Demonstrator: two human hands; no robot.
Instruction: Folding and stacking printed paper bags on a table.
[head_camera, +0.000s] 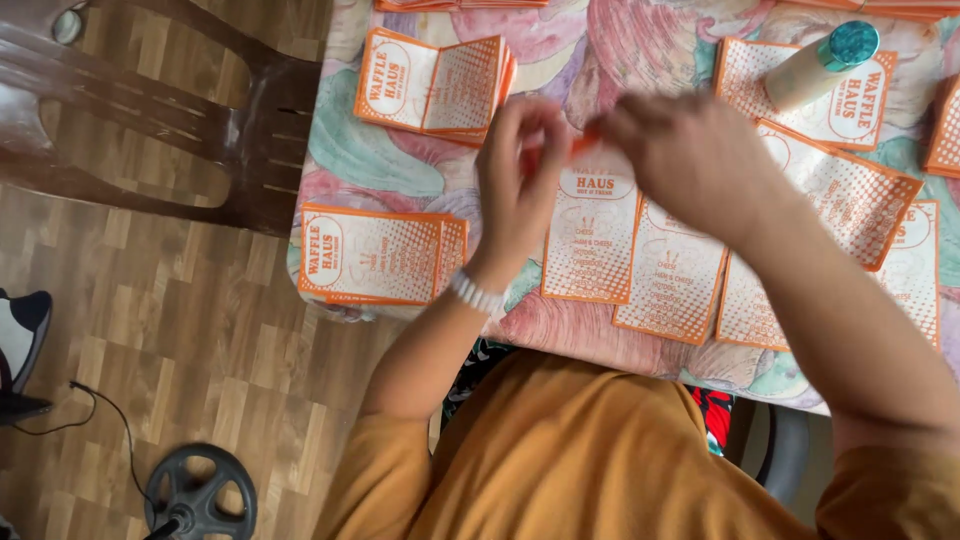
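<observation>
Left hand (515, 180) and right hand (690, 160) pinch a blurred orange sleeve (585, 148); flat sleeves (372, 255), glue bottle (822, 62) and chair (200, 120) surround.

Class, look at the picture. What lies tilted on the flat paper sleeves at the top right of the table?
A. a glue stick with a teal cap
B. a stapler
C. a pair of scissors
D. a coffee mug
A: a pale glue stick with a teal cap rests tilted on an orange-and-white paper sleeve, beyond the right hand.

Matt orange-and-white paper sleeves (590, 235), smooth patterned tablecloth (370, 160), glossy dark plastic chair (200, 120), wood-look floor (180, 320)
</observation>
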